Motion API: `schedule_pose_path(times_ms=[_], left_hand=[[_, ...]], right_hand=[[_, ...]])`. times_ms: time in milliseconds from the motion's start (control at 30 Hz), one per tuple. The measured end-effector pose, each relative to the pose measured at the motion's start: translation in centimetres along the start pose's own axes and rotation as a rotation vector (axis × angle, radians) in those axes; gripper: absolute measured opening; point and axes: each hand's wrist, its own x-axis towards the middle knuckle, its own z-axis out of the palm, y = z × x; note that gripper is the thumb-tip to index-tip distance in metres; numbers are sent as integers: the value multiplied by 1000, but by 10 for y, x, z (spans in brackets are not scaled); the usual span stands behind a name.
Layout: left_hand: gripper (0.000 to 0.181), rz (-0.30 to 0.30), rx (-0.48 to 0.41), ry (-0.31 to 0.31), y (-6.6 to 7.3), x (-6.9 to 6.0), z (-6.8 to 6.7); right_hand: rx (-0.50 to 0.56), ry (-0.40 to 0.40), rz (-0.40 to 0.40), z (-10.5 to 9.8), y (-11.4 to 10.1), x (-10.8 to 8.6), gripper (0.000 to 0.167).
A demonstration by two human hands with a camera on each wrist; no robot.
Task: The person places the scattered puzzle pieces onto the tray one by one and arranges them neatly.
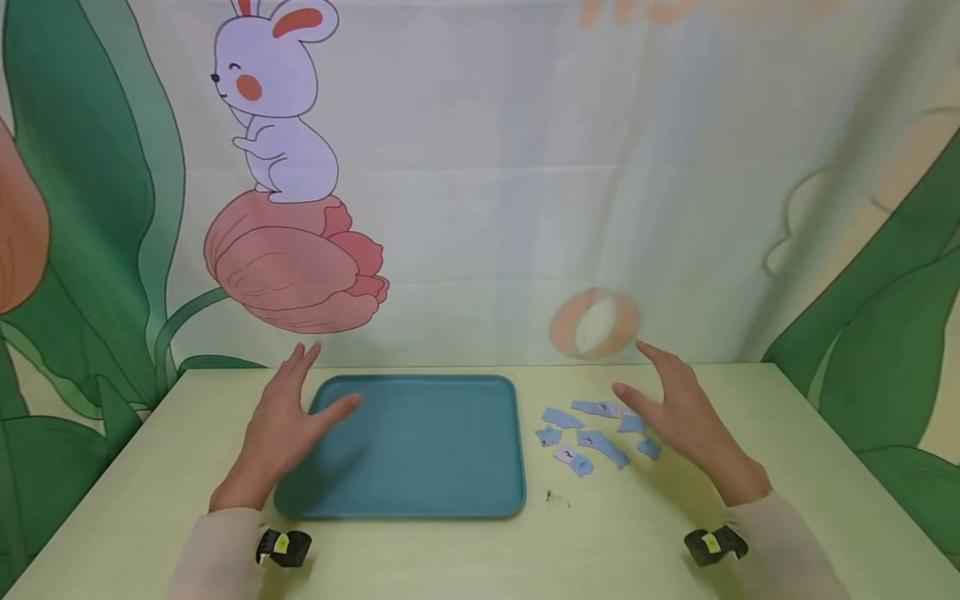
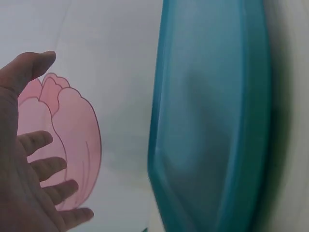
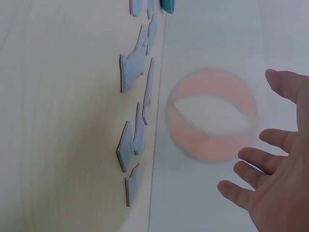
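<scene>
My left hand (image 1: 281, 425) hovers over the left side of a teal tray (image 1: 405, 446), fingers spread and holding nothing. To the right, my right hand (image 1: 686, 417) is raised beside several flat light-blue pieces (image 1: 603, 447) with irregular edges, its fingers apart and nothing in them. Some of these pieces bear small dark marks. In the right wrist view the pieces (image 3: 133, 67) look thin, with dark edges, and lie flat on the table. The left wrist view shows the left hand (image 2: 29, 159) with its thumb out, apart from the tray (image 2: 203, 116).
The pale table (image 1: 420, 558) ends at a hanging cloth (image 1: 465, 183) printed with a rabbit, flowers and leaves. Tiny dark bits or marks (image 1: 553, 497) are on the table right of the tray. A black device (image 1: 283, 547) is strapped to each wrist.
</scene>
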Motion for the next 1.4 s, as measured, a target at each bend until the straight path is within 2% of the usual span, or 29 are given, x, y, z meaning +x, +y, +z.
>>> schedule_pose_path(times_ms=[200,400,800,1067,1233,1400], left_hand=[[97,-39,-148,16,-12,-2,-1],[90,-64,-222,41,-22,-5,-1],[85,-116,-280,6,-36,-7,2],[84,-132,-260,-53,-46,-4,5],[84,-163,-288,-87,-55,-5,4],[76,-174,-331,-103,-62,-6,6]], right_hand=[[30,10,7,-2,4,-5,83],[35,19,-21,0,7,-10,75],[58,50,-49,5,8,-15,61],[78,55,-71,4,12,-19,46],[70,36,-67,6,17,-19,40],[66,3,-47,7,17,-20,36]])
